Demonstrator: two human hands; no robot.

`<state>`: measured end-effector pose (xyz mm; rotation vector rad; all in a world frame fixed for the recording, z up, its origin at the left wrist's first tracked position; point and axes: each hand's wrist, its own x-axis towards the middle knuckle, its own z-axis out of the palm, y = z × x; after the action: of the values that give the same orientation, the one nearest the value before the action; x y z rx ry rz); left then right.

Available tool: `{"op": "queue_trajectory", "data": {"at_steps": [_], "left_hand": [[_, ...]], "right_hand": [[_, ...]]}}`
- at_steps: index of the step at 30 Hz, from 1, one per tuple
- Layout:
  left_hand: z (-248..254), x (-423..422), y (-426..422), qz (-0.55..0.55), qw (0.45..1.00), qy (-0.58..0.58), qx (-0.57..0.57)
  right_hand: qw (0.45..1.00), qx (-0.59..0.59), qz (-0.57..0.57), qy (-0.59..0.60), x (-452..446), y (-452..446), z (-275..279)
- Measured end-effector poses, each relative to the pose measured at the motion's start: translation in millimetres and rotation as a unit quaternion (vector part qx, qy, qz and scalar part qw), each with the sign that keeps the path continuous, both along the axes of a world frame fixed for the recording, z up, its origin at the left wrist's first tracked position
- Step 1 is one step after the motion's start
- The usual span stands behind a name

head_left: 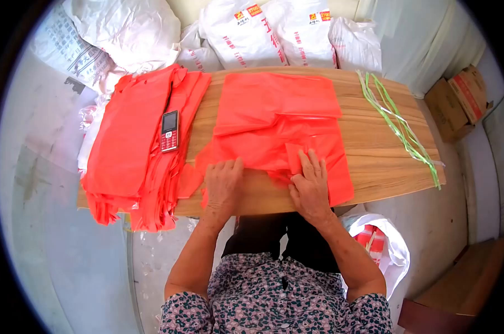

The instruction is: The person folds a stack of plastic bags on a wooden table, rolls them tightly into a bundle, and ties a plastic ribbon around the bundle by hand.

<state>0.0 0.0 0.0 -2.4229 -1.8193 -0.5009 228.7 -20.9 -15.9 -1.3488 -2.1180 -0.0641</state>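
A thin red plastic bag (277, 106) lies spread on the wooden table in front of me, creased across its middle. Its near edge is bunched and partly folded over. My left hand (224, 186) rests at the bag's near left corner, fingers side by side and pointing away from me. On the near right part, my right hand (310, 186) has its fingers over a small folded flap of the bag, thumb tucked against the near side. To the left, a thick stack of red plastic bags (121, 145) overhangs the table edge. A mobile phone (169, 131) lies on this stack.
Green and white strings (399, 119) lie on the right of the wooden table (374, 167). Stuffed white sacks (243, 36) line the far side. Cardboard boxes (449, 108) stand at right. Below the near edge is a white bag (396, 250) with red-and-white contents.
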Motion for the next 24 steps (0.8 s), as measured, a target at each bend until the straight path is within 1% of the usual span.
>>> {"op": "queue_trajectory", "data": {"at_steps": [2, 3, 5, 6, 8, 9, 10, 11, 12, 14, 16, 18, 21, 22, 24], "left_hand": [[-3, 2, -2, -0.02, 0.995, -0.021, 0.099], [2, -4, -12, -0.023, 0.991, -0.019, 0.127], [7, 14, -26, -0.025, 0.976, -0.054, 0.208], [-3, 22, -38, -0.042, 0.975, -0.156, 0.151], [-25, 38, -57, -0.073, 0.935, -0.346, 0.036], [-24, 45, -57, -0.035, 0.886, -0.461, -0.04], [-22, 52, -57, 0.004, 0.815, -0.567, -0.116], [-18, 55, -58, 0.043, 0.726, -0.659, -0.19], [-2, 57, -54, 0.014, 0.631, -0.744, -0.218], [-23, 50, -41, -0.007, 0.508, -0.805, -0.304], [-20, 50, -37, 0.0, 0.433, -0.835, -0.34], [-8, 53, -45, 0.038, 0.408, -0.852, -0.324], [13, 53, -56, 0.044, 0.48, -0.819, -0.312], [12, 51, -59, 0.054, 0.476, -0.82, -0.313], [10, 47, -64, 0.073, 0.468, -0.822, -0.316]], "right_hand": [[0.999, -0.021, 0.005, 0.04, -1, -6, 8], [0.997, -0.021, 0.006, 0.077, -10, -12, 9], [0.994, 0.002, 0.009, 0.111, -7, -7, 19], [0.993, 0.0, 0.013, 0.121, -5, -8, 22], [0.989, 0.0, 0.02, 0.145, -7, -8, 26], [0.988, -0.002, 0.023, 0.15, -8, -8, 28], [0.988, -0.003, 0.026, 0.153, -8, -10, 29], [0.987, -0.006, 0.028, 0.157, -9, -12, 31], [0.986, -0.008, 0.031, 0.165, -12, -16, 32], [0.983, -0.009, 0.034, 0.179, -22, -28, 35], [0.984, -0.017, 0.045, 0.172, -29, -37, 36], [0.985, -0.012, 0.051, 0.167, -38, -47, 36], [0.964, -0.105, 0.116, 0.215, -43, -53, 27], [0.963, -0.096, 0.131, 0.217, -42, -54, 30], [0.934, -0.156, 0.112, 0.302, -39, -52, 41]]}}
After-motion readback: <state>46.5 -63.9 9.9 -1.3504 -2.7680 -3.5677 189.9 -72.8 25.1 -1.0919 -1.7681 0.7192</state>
